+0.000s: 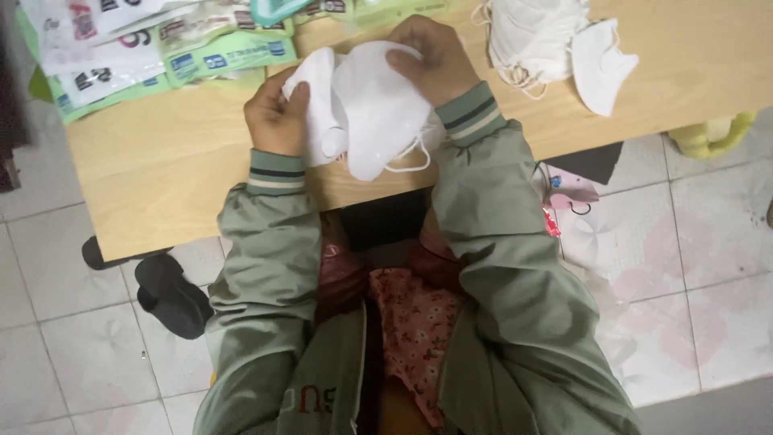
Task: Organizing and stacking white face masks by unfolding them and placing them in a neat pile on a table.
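Both my hands hold a small stack of white folded face masks (pixel 372 109) over the near edge of a light wooden table (pixel 161 169). My left hand (pixel 276 113) pinches the stack's left side, thumb on top. My right hand (pixel 431 60) presses down on the upper right of the top mask. A thin ear loop hangs from the stack's lower right. My green jacket sleeves with striped cuffs reach in from below.
A pile of white masks (pixel 527 36) and one single mask (pixel 600 64) lie at the table's back right. Green and white flat packets (pixel 161 52) cover the back left. Black shoes (pixel 169 294) and pink scissors (pixel 568 193) lie on the tiled floor.
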